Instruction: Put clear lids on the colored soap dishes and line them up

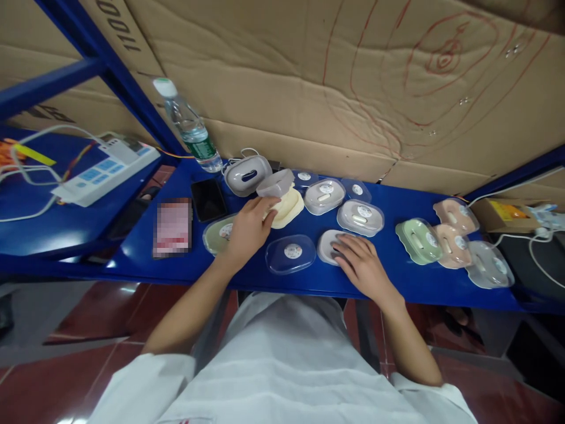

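My left hand point(251, 231) is closed at the left edge of a cream soap dish point(289, 211), its fingertips and thumb on the rim. A grey oval soap dish part point(276, 185) leans just behind it. Under the left wrist lies a green soap box point(214, 237), partly covered. My right hand point(364, 265) curls over the right end of a grey soap dish point(325, 246), fingers on top and thumb at the near side. Between the hands a clear lid point(282, 262) with a round sticker lies flat on the blue table point(309, 285).
Grey lidded soap boxes point(325, 204) point(359, 225) stand behind my right hand. Green point(424, 248) and pink ones point(452, 250) are at right. A water bottle point(196, 141), a phone point(209, 199) and a power strip point(106, 174) are at left. Cardboard point(273, 76) walls the back.
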A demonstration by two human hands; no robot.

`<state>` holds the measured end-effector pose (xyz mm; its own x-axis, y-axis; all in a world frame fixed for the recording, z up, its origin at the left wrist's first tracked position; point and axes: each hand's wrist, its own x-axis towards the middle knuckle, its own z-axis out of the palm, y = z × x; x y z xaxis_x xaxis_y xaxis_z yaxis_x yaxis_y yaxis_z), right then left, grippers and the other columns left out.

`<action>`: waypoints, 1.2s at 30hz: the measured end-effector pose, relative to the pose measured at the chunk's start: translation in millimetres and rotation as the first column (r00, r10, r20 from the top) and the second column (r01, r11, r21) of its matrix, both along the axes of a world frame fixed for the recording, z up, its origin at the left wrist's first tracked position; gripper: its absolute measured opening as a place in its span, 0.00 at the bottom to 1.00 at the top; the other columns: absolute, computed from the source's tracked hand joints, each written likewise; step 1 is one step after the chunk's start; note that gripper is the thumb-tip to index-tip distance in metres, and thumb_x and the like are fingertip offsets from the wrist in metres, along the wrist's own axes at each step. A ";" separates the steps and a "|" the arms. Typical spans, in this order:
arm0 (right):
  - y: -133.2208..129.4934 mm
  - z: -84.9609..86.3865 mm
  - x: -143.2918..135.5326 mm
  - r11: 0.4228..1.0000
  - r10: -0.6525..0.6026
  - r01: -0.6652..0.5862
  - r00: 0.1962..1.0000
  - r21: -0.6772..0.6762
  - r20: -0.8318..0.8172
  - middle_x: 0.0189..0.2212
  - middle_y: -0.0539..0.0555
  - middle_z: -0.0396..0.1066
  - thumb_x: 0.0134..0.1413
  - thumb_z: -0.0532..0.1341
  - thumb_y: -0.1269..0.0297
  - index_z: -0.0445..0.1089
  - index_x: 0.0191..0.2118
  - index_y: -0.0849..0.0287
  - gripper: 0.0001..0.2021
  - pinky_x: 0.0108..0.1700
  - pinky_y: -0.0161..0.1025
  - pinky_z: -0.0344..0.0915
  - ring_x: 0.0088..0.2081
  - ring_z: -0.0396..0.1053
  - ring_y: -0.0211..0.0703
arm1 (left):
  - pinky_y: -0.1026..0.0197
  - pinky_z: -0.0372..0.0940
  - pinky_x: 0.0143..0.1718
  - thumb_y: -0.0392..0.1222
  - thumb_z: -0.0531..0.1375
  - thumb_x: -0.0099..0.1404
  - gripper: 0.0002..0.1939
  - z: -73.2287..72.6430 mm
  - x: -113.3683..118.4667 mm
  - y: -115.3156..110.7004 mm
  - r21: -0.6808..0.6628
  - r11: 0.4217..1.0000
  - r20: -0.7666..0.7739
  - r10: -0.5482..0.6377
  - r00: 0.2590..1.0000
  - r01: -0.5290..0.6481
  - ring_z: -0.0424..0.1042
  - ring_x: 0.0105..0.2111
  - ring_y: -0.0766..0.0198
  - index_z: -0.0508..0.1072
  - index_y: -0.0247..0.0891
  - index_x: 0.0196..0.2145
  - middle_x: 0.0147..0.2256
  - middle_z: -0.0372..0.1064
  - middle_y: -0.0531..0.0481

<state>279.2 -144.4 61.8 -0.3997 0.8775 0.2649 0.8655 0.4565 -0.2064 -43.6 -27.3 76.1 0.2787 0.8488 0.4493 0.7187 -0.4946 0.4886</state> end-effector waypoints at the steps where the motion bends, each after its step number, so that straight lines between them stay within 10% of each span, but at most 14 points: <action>1: -3.0 -3.1 0.0 1.000 -0.001 0.000 1.000 -0.008 -0.021 0.67 0.58 0.73 0.79 0.55 0.58 0.74 0.65 0.51 0.18 0.72 0.60 0.61 0.69 0.69 0.55 | 0.49 0.73 0.56 0.40 0.58 0.77 0.14 1.7 1.5 -0.1 -0.005 1.000 0.071 -0.027 0.997 0.027 0.79 0.51 0.51 0.77 0.39 0.56 0.51 0.80 0.43; 7: -2.8 -9.9 0.6 0.998 0.009 -0.014 0.995 -0.060 -0.097 0.65 0.57 0.76 0.80 0.52 0.60 0.75 0.63 0.52 0.18 0.74 0.60 0.59 0.68 0.71 0.50 | 0.54 0.74 0.57 0.45 0.58 0.80 0.14 8.4 17.8 -5.5 -0.007 0.989 0.279 -0.143 0.950 0.151 0.80 0.52 0.57 0.75 0.39 0.58 0.54 0.79 0.43; 13: -13.2 -7.9 4.9 0.999 0.050 -0.051 0.992 -0.011 -0.115 0.61 0.55 0.79 0.76 0.61 0.57 0.75 0.64 0.48 0.17 0.69 0.57 0.67 0.63 0.76 0.52 | 0.48 0.72 0.64 0.41 0.55 0.81 0.15 10.7 20.8 -19.6 0.019 0.963 0.114 -0.269 0.956 0.269 0.77 0.59 0.54 0.75 0.43 0.60 0.56 0.78 0.43; 16: -32.9 -8.1 16.6 0.985 -0.123 0.145 0.970 0.091 -0.211 0.56 0.56 0.82 0.76 0.60 0.61 0.76 0.63 0.47 0.16 0.60 0.54 0.74 0.57 0.80 0.54 | 0.44 0.68 0.69 0.33 0.53 0.80 0.19 11.2 25.2 -43.1 0.041 0.907 0.032 -0.421 0.907 0.419 0.76 0.60 0.56 0.75 0.46 0.61 0.56 0.79 0.45; 22: -70.0 -7.6 38.4 0.811 -0.447 0.549 0.805 0.203 -0.390 0.51 0.60 0.83 0.74 0.59 0.57 0.78 0.59 0.48 0.15 0.53 0.58 0.78 0.52 0.82 0.61 | 0.50 0.71 0.65 0.30 0.54 0.80 0.16 8.4 62.7 -96.6 0.037 0.669 -0.157 -0.730 0.665 0.743 0.77 0.54 0.57 0.74 0.37 0.59 0.49 0.79 0.44; 26: -80.4 -10.0 50.3 0.797 -0.499 0.587 0.772 0.141 -0.393 0.51 0.61 0.83 0.73 0.60 0.53 0.80 0.57 0.48 0.16 0.55 0.60 0.77 0.51 0.82 0.62 | 0.53 0.72 0.62 0.30 0.53 0.81 0.15 -3.4 77.7 -103.8 0.031 0.647 -0.238 -0.735 0.634 0.762 0.76 0.52 0.59 0.74 0.40 0.57 0.47 0.78 0.47; 30: -87.1 -14.3 54.3 0.613 -0.623 0.778 0.582 0.137 -0.522 0.49 0.64 0.83 0.73 0.59 0.50 0.79 0.59 0.52 0.19 0.51 0.60 0.78 0.50 0.82 0.65 | 0.52 0.71 0.63 0.30 0.54 0.80 0.14 -13.1 77.5 -101.4 0.041 0.670 -0.318 -0.694 0.646 0.741 0.76 0.51 0.58 0.74 0.39 0.56 0.48 0.77 0.46; 32: -88.9 -17.7 44.6 0.653 -0.592 0.741 0.629 0.157 -0.504 0.49 0.63 0.83 0.74 0.60 0.53 0.79 0.59 0.51 0.18 0.51 0.59 0.78 0.51 0.82 0.64 | 0.48 0.68 0.66 0.30 0.55 0.79 0.13 -16.1 77.0 -102.1 0.030 0.687 -0.394 -0.660 0.640 0.726 0.77 0.52 0.57 0.75 0.37 0.54 0.47 0.78 0.45; 36: -85.5 -24.4 11.4 0.915 -0.260 0.341 0.908 0.217 -0.330 0.51 0.57 0.84 0.73 0.62 0.65 0.76 0.62 0.47 0.16 0.57 0.55 0.74 0.53 0.82 0.55 | 0.43 0.64 0.69 0.30 0.58 0.77 0.14 -22.1 70.7 -108.6 0.054 0.762 -0.467 -0.552 0.691 0.645 0.74 0.61 0.52 0.76 0.36 0.56 0.56 0.76 0.40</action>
<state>290.6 -229.9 37.4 0.0015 0.8244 0.5660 0.8906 0.2563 -0.3757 27.1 -135.9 54.0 0.8868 0.3405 0.3124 0.3366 -0.9392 0.0683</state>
